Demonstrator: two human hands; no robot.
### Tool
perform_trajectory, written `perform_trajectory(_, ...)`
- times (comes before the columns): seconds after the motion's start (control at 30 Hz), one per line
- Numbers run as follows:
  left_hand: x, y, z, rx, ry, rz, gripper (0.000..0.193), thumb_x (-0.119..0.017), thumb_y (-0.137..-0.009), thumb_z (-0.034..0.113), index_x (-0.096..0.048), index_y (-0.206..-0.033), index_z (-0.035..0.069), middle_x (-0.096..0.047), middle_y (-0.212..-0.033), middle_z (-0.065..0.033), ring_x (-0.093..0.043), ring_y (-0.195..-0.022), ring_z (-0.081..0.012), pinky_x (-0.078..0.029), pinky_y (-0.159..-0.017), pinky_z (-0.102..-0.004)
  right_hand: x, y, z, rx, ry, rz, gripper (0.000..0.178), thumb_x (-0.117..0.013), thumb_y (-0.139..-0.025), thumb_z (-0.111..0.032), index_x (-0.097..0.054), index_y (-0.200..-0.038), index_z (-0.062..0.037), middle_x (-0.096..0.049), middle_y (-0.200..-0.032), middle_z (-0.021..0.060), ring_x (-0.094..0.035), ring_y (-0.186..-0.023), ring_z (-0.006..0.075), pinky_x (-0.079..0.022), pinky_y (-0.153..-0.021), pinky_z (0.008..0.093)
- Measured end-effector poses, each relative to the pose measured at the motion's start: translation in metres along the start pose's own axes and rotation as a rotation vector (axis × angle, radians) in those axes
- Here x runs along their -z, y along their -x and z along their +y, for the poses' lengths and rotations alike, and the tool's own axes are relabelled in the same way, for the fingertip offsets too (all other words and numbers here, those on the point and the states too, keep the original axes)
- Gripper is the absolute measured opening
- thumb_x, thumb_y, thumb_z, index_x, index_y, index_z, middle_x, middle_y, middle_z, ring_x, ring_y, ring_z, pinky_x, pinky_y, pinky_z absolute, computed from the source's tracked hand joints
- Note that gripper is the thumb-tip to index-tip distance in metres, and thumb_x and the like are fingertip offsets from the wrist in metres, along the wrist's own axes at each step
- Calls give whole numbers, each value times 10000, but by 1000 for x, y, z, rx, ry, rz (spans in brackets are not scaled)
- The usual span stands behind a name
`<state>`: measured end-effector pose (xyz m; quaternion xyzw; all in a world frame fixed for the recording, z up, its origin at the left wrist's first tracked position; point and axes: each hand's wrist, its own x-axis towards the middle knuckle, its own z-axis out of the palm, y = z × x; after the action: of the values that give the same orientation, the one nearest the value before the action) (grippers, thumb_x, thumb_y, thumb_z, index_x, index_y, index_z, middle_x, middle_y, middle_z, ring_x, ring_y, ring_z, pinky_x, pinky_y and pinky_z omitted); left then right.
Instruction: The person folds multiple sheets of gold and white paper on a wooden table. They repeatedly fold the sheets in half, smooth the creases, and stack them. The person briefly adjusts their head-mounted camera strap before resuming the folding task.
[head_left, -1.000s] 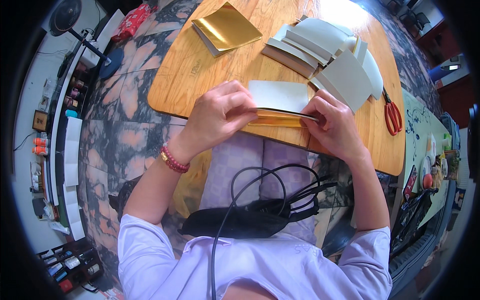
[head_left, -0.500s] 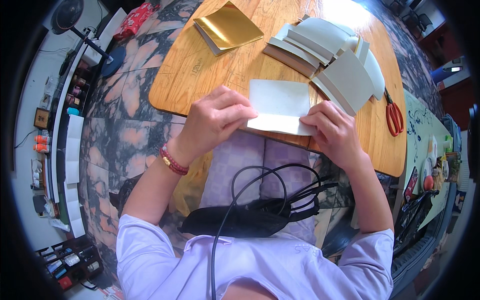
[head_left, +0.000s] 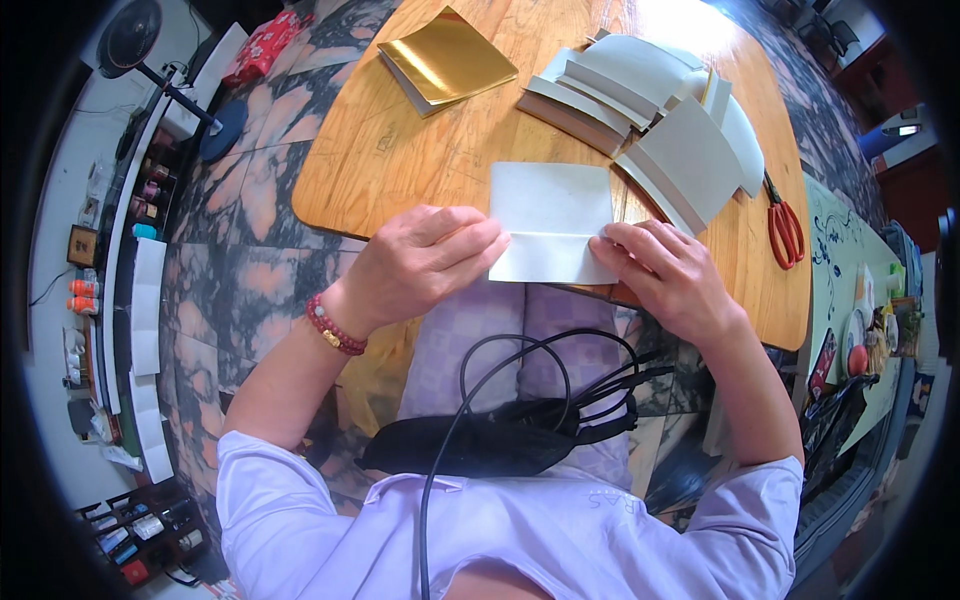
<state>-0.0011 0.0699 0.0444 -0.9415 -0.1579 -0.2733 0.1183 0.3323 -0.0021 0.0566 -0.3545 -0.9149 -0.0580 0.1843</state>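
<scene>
Creased white sheet [head_left: 550, 200] at the near edge of the wooden table [head_left: 370, 170], smack between both hands. Left hand [head_left: 425, 255] clamped on the left side, right hand [head_left: 668, 270] clamped on the right, fingertips beside the crease. Crease running left to right, basically grip to grip, so neither hand nearer. Bigger panel on the far side, shorter flap on the near. Gold sheets [head_left: 448, 58] far left, folded white pieces [head_left: 690, 150] far right, red-handled scissors [head_left: 785, 235] off right.

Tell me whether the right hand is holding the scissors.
No, the red-handled scissors lie on the wooden table, and the right hand touches the white sheet.
</scene>
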Motion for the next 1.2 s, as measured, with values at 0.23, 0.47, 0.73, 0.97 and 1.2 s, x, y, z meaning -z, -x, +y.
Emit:
perform_trajectory(0.23,4,-5,23,220,59,-40,330,-850,-892,275,-797,-1161,90,-743,-1160,-17,-708,-1090,-211,-590,-857,-361,2,1,-1,-13,2,-19,417,-712,-922,-142,-715,-1309,15,-626,-1259,99,-683,-1088,273,-596,-959,427)
perform_trajectory(0.47,-21,-24,69,411,25,-15,410,-745,-984,167,-706,-1366,24,-704,-1375,-100,-671,-1293,-285,-546,-1069,-406,1,2,-1,-47,-15,-26,421,-731,-911,-159,-723,-1305,-13,-636,-1264,96,-682,-1116,284,-586,-971,425)
perform_trajectory(0.73,-39,-33,90,475,262,-51,681,-751,-961,188,-563,-1594,25,-573,-1634,-182,-514,-1549,-368,-413,-1279,-512,-2,3,-2,-81,-38,17,389,-734,-894,-161,-760,-1258,-27,-651,-1276,97,-691,-1109,289,-590,-951,422)
perform_trajectory(0.97,-37,-15,94,554,152,-108,803,-821,-956,390,-515,-1642,109,-518,-1708,-101,-451,-1608,-282,-281,-1331,-562,-3,5,-4,-115,-44,39,402,-755,-868,-154,-763,-1248,-23,-652,-1291,107,-699,-1099,294,-601,-928,420)
perform_trajectory(1.2,-29,3,87,574,32,-134,764,-792,-982,416,-525,-1643,141,-499,-1733,-44,-395,-1645,-269,-226,-1331,-613,3,-1,-23,-151,32,26,392,-746,-867,-96,-747,-1231,47,-664,-1329,137,-690,-1202,302,-569,-1028,422)
